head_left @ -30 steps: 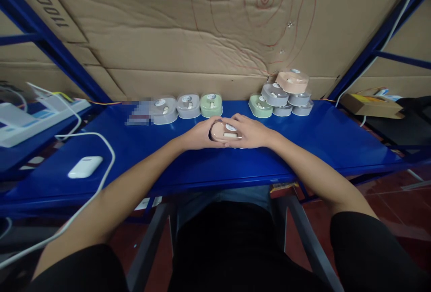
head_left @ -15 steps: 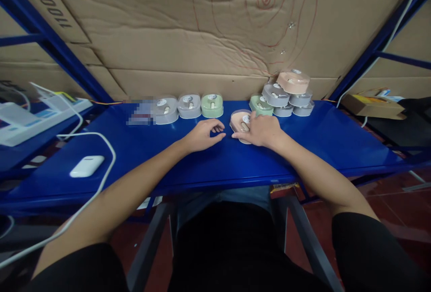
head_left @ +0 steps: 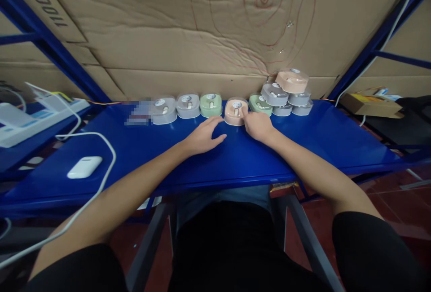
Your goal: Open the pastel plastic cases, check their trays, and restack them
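Note:
A peach-coloured box with a clear lid (head_left: 232, 116) stands upright on the blue table, between a row and a stack of similar boxes. My right hand (head_left: 258, 126) is at its right side, the index finger against the edge and the other fingers curled and partly hidden. My left hand (head_left: 204, 137) is open, thumb apart, with its fingertips at or very near the box's front left corner. Just left of it in the row are a green box (head_left: 210, 108), a grey box (head_left: 187, 109) and another grey box (head_left: 164, 115).
To the right, a green box (head_left: 261, 108) stands beside stacked grey boxes (head_left: 274, 97), topped by a peach one (head_left: 292, 84). A white earbud case (head_left: 85, 167) and white cable (head_left: 109, 166) lie at the left. Behind is a cardboard wall (head_left: 151, 49); blue posts (head_left: 63, 36) frame the table.
The peach box has gone back and slightly left, into line with the row, and turned straight. My right hand has moved with it; my left hand's fingers have stretched towards it.

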`<state>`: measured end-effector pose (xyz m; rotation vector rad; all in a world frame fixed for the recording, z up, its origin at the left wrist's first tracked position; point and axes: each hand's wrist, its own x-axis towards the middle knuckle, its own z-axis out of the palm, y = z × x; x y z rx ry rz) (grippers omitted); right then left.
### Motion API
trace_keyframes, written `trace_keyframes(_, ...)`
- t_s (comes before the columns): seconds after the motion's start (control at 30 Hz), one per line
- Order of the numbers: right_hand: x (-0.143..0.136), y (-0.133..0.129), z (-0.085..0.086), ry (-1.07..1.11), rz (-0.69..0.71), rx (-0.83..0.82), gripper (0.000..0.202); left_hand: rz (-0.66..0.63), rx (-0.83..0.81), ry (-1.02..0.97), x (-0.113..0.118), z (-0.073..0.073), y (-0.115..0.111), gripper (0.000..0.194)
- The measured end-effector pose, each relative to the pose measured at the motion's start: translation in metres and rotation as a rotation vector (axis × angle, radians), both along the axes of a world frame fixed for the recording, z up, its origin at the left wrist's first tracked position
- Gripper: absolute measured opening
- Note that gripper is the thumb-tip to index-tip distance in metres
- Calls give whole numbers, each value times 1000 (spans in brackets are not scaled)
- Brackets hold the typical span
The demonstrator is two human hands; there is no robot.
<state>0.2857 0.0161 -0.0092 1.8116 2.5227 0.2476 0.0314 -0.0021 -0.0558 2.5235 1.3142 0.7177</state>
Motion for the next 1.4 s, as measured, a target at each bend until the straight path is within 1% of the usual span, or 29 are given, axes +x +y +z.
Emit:
trace_keyframes(0.1, 2, 8, -5, 27, 10, 46, 62, 9, 52, 1, -1, 1, 3, 57)
trace_keyframes(0.17, 0, 11, -8, 51, 10, 63, 56, 78, 97, -9, -7, 3, 9, 54)
trace_keyframes(0.23, -2, 14, -11, 77, 11, 72, 54, 197, 146, -19, -17, 7, 18, 52)
trace_keyframes(0.33, -6, 20, -14, 98, 4, 74, 54, 424, 185, -25, -40, 18, 32, 59)
trace_keyframes(0.47, -6, 27, -14, 121, -48, 80, 52, 735, 158, -20, -71, 31, 41, 64)
trace_keyframes(0.53, -5, 28, -14, 129, -58, 86, 51, 848, 123, -21, -81, 34, 42, 70)
trace_keyframes(0.57, -5, 28, -14, 129, -53, 89, 51, 881, 99, -23, -86, 34, 43, 74)
trace_keyframes(0.7, -8, 23, -16, 125, 2, 105, 51, 909, 38, -41, -98, 31, 50, 88)
trace_keyframes(0.8, -10, 22, -18, 123, 5, 115, 62, 918, 23, -52, -105, 26, 57, 96)
trace_keyframes(0.9, -8, 25, -20, 117, 33, 81, 70, 905, -24, -41, -109, 24, 62, 101)
trace_keyframes(0.97, -6, 29, -21, 133, 65, 67, 72, 911, -46, 8, -111, 23, 63, 95)
trace_keyframes(1.07, -1, 35, -24, 173, 100, 54, 76, 929, -50, 89, -112, 23, 63, 78)
trace_keyframes(1.13, 1, 39, -26, 193, 119, 39, 78, 915, -31, 50, -113, 22, 63, 77)
trace_keyframes(1.17, 2, 40, -27, 201, 127, 33, 79, 898, -15, -5, -114, 22, 63, 81)
trace_keyframes(1.27, 3, 41, -29, 232, 126, 32, 85, 886, 20, -181, -111, 22, 63, 106)
trace_keyframes(1.33, 2, 39, -29, 254, 95, 44, 87, 930, 4, -208, -107, 25, 62, 119)
trace_keyframes(1.4, 2, 35, -28, 267, 58, 56, 86, 978, -29, -165, -103, 31, 60, 123)
